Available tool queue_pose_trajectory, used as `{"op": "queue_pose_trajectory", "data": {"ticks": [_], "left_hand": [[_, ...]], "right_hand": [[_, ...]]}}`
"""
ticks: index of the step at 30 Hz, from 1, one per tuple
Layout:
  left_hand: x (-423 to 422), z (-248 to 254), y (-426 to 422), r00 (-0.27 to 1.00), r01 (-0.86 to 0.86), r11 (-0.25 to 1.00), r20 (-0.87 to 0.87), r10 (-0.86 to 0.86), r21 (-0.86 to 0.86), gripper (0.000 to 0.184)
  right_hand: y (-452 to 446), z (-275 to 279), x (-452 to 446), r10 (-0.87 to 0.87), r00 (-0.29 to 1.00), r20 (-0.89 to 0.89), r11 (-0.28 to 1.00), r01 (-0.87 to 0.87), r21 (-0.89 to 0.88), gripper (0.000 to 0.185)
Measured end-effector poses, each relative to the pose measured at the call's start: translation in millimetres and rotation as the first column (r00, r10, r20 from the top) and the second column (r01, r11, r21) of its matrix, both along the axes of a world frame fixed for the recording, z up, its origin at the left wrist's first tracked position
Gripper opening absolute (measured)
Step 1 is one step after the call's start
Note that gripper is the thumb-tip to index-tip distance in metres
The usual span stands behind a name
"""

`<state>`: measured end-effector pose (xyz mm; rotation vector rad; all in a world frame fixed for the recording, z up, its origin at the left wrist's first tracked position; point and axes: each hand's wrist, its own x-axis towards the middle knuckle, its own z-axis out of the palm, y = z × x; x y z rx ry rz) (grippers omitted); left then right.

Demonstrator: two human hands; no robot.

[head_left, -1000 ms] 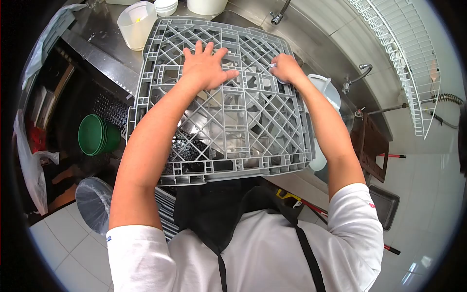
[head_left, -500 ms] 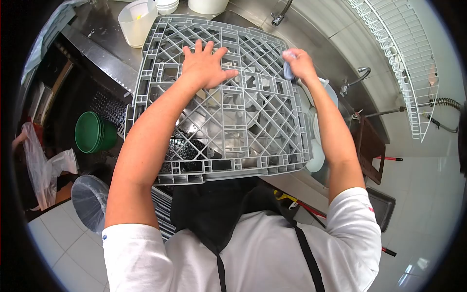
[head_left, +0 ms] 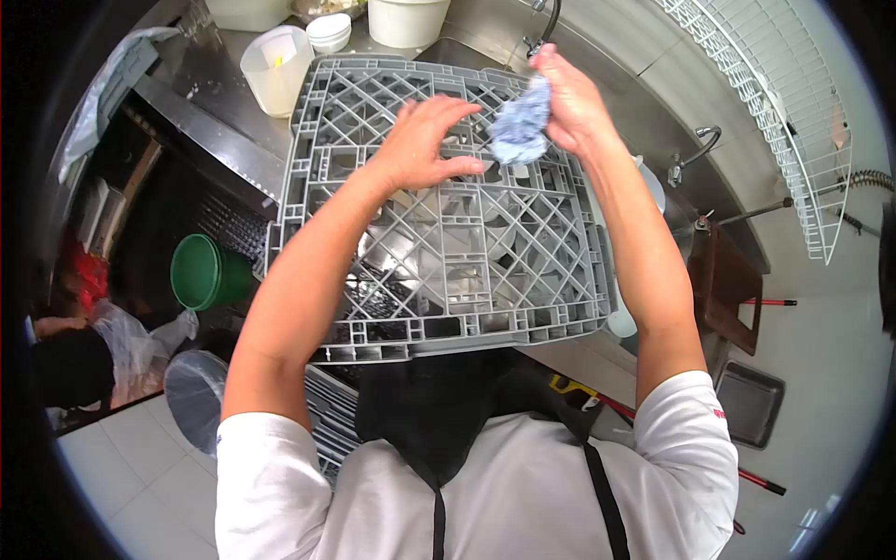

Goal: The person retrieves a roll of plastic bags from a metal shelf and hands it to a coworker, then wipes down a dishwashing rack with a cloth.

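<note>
Hands apart: L hand (head_left: 420,147) spread over crate (head_left: 523,322), prob. to steady it (contact unclear); R hand (head_left: 575,105) clamped on bunched blue cloth (head_left: 520,129), prob. for firm grip, near crate's far right corner; crate by counter's (head_left: 210,121) front edge

The left forearm (head_left: 303,252) is stretched obliquely over the left edge of the crate (head_left: 457,341), and the left hand (head_left: 420,149) is held palm down over its far half, left of the middle, with the fingers loosely bent, somewhat blurred, and the thumb extended toward the right edge. The right forearm (head_left: 644,238) is angled inward beside the right edge, the elbow being bent, while the right hand (head_left: 574,107) is held near the far right corner, its fingers closed in a grip.
</note>
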<state>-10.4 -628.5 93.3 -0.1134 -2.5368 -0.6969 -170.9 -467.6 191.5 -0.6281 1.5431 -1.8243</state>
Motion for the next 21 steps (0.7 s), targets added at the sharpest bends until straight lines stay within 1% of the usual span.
{"op": "queue_pose_trajectory", "data": {"ticks": [1,2,3,4,5,6,7,8,9,11,12,13,14,15,16,17,19,21], "left_hand": [[-3.2,1.8,1.0,0.998,0.033,0.972,0.036,-0.042,0.233,0.074],[-7.2,-1.0,4.4,0.994,0.051,0.888,0.061,-0.089,0.457,0.068],[-9.9,-3.4,7.9,0.988,0.055,0.75,0.073,-0.137,0.659,0.061],[-11.7,-5.9,9.1,0.98,0.001,0.636,0.126,-0.154,0.771,0.042],[-14.0,-11.1,7.7,0.983,0.03,0.605,0.087,-0.164,0.796,0.038],[-15.7,-14.7,5.9,0.984,0.061,0.573,0.046,-0.171,0.817,0.035],[-17.2,-18.5,3.3,0.984,0.092,0.541,0.006,-0.177,0.836,0.032],[-16.1,-13.6,6.5,0.994,0.084,0.525,-0.033,-0.105,0.847,0.027],[-18.4,-16.0,5.5,0.993,0.069,0.509,-0.012,-0.114,0.858,0.027],[-19.5,-20.1,-1.2,0.992,0.028,0.48,0.036,-0.124,0.877,0.028],[-17.3,-14.9,-4.1,0.992,-0.071,0.577,0.12,-0.048,0.813,0.027],[-14.8,-12.9,-7.1,0.996,-0.09,0.471,0.086,0.031,0.878,0.026],[-15.9,-11.8,-11.1,0.992,-0.091,0.358,0.053,0.112,0.929,0.024],[-18.9,-12.2,-14.3,0.981,-0.074,0.242,0.028,0.189,0.967,0.023],[-19.6,-13.1,-18.6,0.976,-0.05,0.184,0.009,0.218,0.982,0.023],[-18.6,-13.5,-19.7,0.986,0.009,0.103,-0.026,0.163,0.995,0.023],[-19.5,-20.3,-22.9,0.995,0.058,0.105,-0.066,0.071,0.993,0.023],[-14.0,-13.6,-17.5,0.999,-0.006,0.21,-0.001,0.032,0.978,0.024]], "right_hand": [[-7.9,-6.6,0.2,0.088,0.996,0.025,0.995,-0.087,-0.04,0.041],[-15.8,-13.3,0.5,0.177,0.983,0.049,0.982,-0.173,-0.078,0.043],[-23.4,-19.8,7.1,0.165,0.983,0.086,0.982,-0.155,-0.109,0.044],[-30.0,-26.6,14.7,0.074,0.996,0.045,0.995,-0.07,-0.074,0.046],[-32.2,-31.0,23.2,-0.014,1.0,-0.001,0.999,0.014,-0.039,0.049],[-29.6,-38.8,25.6,0.027,0.982,-0.189,0.995,-0.009,0.097,0.057],[-24.1,-55.4,32.1,0.018,0.902,-0.431,0.981,0.067,0.181,0.05],[-18.4,-59.5,34.2,0.155,0.887,-0.436,0.952,-0.017,0.304,0.037],[-11.3,-61.6,31.7,0.29,0.859,-0.423,0.9,-0.095,0.424,0.024],[0.4,-76.3,18.1,0.332,0.734,-0.592,0.887,-0.031,0.46,0.018],[5.7,-78.8,15.4,0.351,0.661,-0.663,0.883,0.001,0.469,0.015],[15.3,-80.9,13.1,0.314,0.751,-0.581,0.902,-0.045,0.43,0.012],[26.9,-72.8,9.8,0.371,0.697,-0.613,0.85,0.01,0.526,0.007],[38.2,-71.4,4.3,0.368,0.709,-0.601,0.85,0.006,0.527,0.006],[52.6,-67.4,-4.0,0.317,0.785,-0.532,0.843,0.024,0.538,0.007],[63.0,-59.5,-7.7,0.259,0.85,-0.459,0.834,0.043,0.55,0.009],[69.5,-59.5,-15.2,0.165,0.862,-0.48,0.903,0.064,0.425,0.013],[64.9,-57.2,-6.8,0.086,0.854,-0.513,0.957,0.072,0.281,0.021]]}}
